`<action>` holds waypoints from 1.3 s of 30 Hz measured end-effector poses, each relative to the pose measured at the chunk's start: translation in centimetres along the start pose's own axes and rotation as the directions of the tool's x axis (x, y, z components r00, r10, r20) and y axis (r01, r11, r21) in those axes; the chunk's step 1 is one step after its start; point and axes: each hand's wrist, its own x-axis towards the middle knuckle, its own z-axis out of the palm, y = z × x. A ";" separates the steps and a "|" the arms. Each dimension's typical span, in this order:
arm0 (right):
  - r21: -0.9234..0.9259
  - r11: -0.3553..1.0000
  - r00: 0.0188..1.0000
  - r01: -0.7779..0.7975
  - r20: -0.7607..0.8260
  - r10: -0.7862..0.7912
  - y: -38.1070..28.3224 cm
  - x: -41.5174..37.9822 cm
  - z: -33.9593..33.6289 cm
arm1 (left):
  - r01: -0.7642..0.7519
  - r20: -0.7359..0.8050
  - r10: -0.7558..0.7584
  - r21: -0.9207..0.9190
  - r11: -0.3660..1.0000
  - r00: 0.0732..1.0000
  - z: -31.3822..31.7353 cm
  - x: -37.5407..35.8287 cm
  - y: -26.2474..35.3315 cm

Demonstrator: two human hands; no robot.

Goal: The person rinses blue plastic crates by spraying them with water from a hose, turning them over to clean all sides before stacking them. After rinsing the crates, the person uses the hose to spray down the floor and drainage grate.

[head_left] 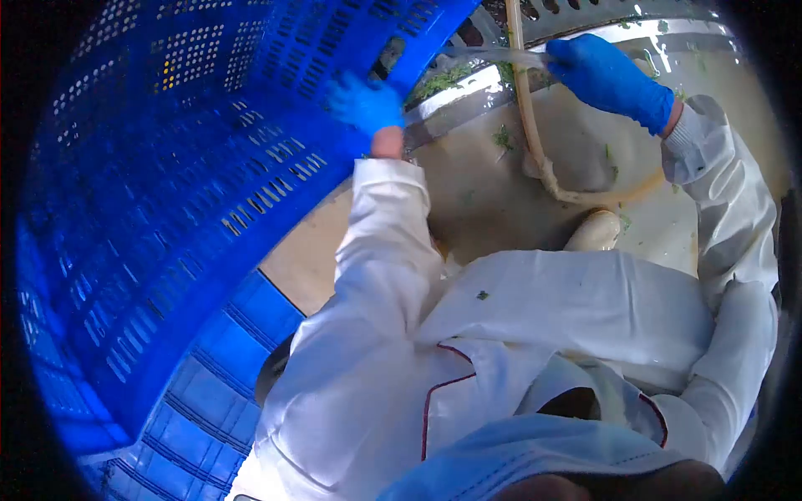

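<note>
Gloved hands above a wet floor [484, 196]. The left hand [365, 102], blurred, is placed at the slotted wall of a blue perforated crate [225, 108], located at left; whether the wall is gripped or merely touched cannot be told. The right hand [614, 83] is curled closed at one end of a translucent streak [501, 55]; its contents cannot be identified. A bent beige hose [525, 108] is seen between the hands, near scattered green fragments [502, 138]
</note>
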 end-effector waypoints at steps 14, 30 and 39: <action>0.015 0.995 0.995 0.097 0.011 -0.098 -4.8 2.1 -1.6 | -0.041 0.024 0.051 -0.326 0.944 0.998 -1.5 -0.6 -3.4; -0.115 0.958 0.965 0.261 0.062 -0.255 -6.2 2.1 1.5 | 0.179 0.364 -0.138 -0.080 0.981 0.921 -2.0 -11.1 -3.2; -0.178 0.968 0.985 0.175 0.042 -0.170 -4.4 0.9 0.8 | 0.172 0.264 -0.090 -0.306 0.936 0.960 -3.1 -2.0 -2.6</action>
